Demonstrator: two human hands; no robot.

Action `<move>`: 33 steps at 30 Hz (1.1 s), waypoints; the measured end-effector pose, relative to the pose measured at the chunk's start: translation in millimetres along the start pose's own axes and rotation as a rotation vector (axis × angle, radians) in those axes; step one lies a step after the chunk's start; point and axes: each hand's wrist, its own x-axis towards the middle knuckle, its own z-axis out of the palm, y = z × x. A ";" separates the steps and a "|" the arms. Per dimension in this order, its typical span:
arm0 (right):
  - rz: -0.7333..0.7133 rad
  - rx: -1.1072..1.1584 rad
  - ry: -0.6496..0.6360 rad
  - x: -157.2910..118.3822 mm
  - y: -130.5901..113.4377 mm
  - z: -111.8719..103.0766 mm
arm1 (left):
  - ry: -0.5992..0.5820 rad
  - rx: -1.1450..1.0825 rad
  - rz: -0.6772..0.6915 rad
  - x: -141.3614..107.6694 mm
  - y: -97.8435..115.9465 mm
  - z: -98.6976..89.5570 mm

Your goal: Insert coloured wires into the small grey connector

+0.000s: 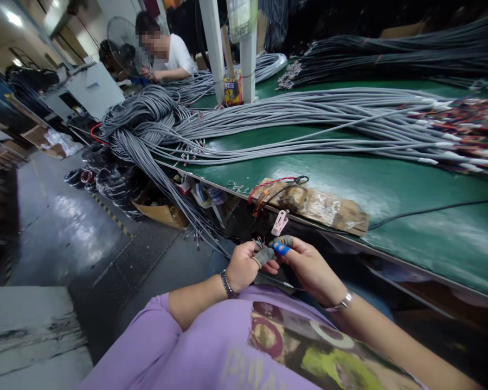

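Pinched in the left hand (244,264), thin wires (259,241) fan out in mixed colours, some orange, some bluish-green. Right hand (307,266) is in close at 3 o'clock, can't tell if it's clamped on anything. Pink clip (280,222) sits near, at 1 o'clock.

Cables (293,116) along the counter (410,200), wires (259,242) in the left grip (244,266) at lower centre
The right grip (311,271) is just right of the wires. Above the grips, a clip (280,222) is in front of a board (321,208) on the counter's near edge. Cables run rightward from a coil (142,111) at upper left; a bundle (390,59) lies behind them, upper right.
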 end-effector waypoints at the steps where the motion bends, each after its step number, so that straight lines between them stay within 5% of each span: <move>1: 0.001 0.017 0.020 1.0 -2.5 -0.3 | -0.034 0.023 -0.019 -2.0 -0.5 0.0; 4: -0.013 0.100 0.113 5.2 -12.6 -5.6 | -0.129 0.092 -0.071 -8.1 -0.8 -1.0; 7: 0.001 0.174 0.124 7.1 -19.5 -12.2 | -0.096 0.070 -0.070 -10.2 1.0 -2.5; 12: 0.175 0.174 -0.091 0.6 -21.6 -14.5 | 0.001 -0.028 -0.038 -5.7 1.9 -4.1; 18: 0.126 -0.106 -0.260 -1.8 -25.9 -13.2 | -0.013 0.024 -0.013 -6.8 2.7 -3.9; 27: 0.018 -0.219 -0.193 -8.5 -25.6 0.2 | -0.124 0.178 -0.016 -9.6 3.7 -4.5; 33: 0.010 -0.257 0.003 -4.7 -9.6 -0.2 | -0.056 0.098 0.009 -10.6 6.3 -2.3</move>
